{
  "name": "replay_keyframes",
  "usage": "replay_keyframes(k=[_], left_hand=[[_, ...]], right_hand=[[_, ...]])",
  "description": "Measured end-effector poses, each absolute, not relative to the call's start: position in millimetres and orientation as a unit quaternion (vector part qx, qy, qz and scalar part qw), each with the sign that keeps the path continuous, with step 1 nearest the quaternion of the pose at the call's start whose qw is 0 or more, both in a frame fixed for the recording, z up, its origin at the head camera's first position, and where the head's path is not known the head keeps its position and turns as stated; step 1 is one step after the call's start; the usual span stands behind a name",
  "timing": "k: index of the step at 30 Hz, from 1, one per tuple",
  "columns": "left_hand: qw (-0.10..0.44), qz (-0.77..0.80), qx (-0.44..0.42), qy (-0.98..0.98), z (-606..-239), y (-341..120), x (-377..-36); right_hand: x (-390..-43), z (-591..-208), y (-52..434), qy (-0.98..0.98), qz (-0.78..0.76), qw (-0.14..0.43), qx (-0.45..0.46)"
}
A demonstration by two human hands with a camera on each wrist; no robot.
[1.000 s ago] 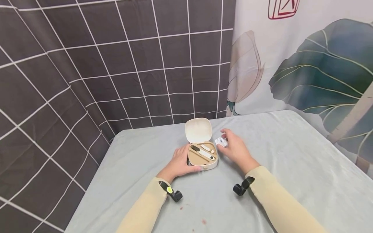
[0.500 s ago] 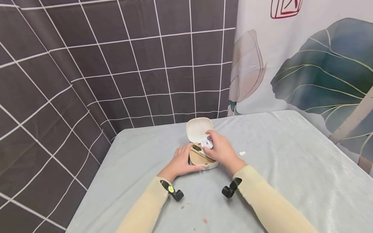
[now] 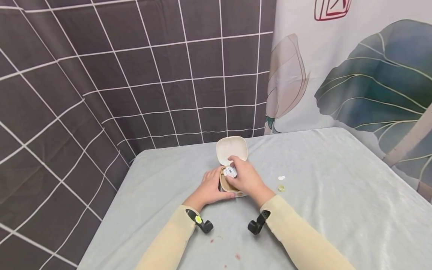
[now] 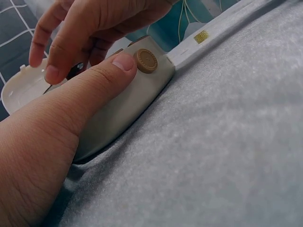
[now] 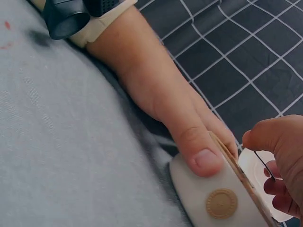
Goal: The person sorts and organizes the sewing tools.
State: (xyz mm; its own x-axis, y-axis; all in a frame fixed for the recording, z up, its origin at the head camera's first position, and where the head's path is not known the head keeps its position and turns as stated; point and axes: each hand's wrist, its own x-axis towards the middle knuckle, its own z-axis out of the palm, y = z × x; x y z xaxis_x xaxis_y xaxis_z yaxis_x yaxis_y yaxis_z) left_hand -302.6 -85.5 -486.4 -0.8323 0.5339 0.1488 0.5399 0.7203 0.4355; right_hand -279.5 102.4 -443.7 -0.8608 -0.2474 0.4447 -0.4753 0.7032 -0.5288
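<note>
A small cream case [image 3: 237, 192] lies open on the grey cloth, its lid [image 3: 231, 149] tipped up at the back. My left hand [image 3: 210, 188] grips the case's left side, thumb along the front wall beside a round tan button [image 4: 146, 60] [image 5: 221, 204]. My right hand [image 3: 245, 177] hovers over the open tray and pinches a small white item [image 3: 231, 172] above it. The tray's contents are mostly hidden under that hand. In the left wrist view the right hand's fingers [image 4: 57, 56] curl down over the case [image 4: 124, 99].
Two tiny pieces lie on the cloth right of the case: a white one [image 3: 281, 177] and a yellowish one [image 3: 281, 188]. A dark tiled curtain [image 3: 101, 75] hangs left and behind, a leaf-print curtain [image 3: 354, 67] on the right. The grey table [image 3: 337, 210] stretches right and forward.
My right hand has picked the small white item up from the cloth right of the case and carried it left over the open tray. The left hand has kept its hold.
</note>
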Motion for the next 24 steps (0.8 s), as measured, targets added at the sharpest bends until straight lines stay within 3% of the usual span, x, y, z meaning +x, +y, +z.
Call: replay_keyframes(k=[24], left_hand=[[0.022, -0.248, -0.299, -0.921, -489.0, -86.2, -301.7]], right_hand=[[-273.1, -450.9, 93.9, -0.919, 0.266, 0.186, 0.225]])
